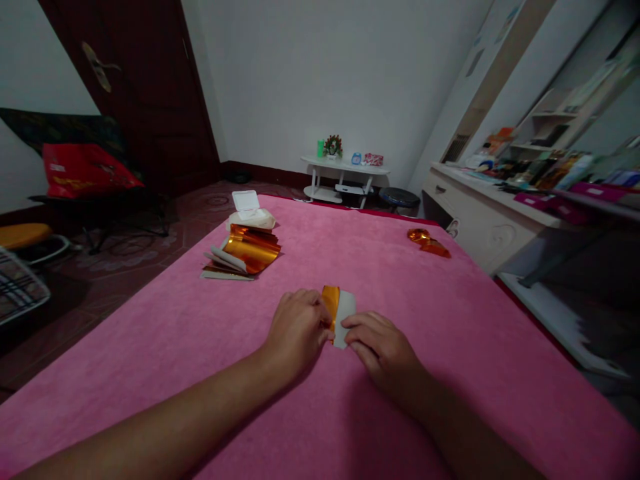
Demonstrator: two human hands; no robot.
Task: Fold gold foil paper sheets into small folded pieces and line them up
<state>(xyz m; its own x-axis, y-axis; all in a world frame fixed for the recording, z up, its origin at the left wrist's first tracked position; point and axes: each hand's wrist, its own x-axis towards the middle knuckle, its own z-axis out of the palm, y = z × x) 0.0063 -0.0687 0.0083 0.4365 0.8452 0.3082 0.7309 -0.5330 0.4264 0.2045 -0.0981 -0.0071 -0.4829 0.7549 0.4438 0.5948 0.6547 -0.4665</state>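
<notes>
A small piece of foil paper (345, 313), gold on its left part and pale grey on its right, lies on the pink cloth (380, 267) between both hands. My left hand (301, 323) has its fingers closed on the gold left edge. On the grey right side rest the fingertips of my right hand (377, 343), the thumb a little below the index finger. A stack of gold and grey sheets (250, 250) sits farther off to the left. Two folded gold pieces (429, 243) lie at the far right of the cloth.
An open white container (253, 217) stands behind the stack of sheets. Along the right is a cluttered dresser (480, 213). A low white table (345, 165) is by the back wall. A red bag (85, 170) rests on a chair at left.
</notes>
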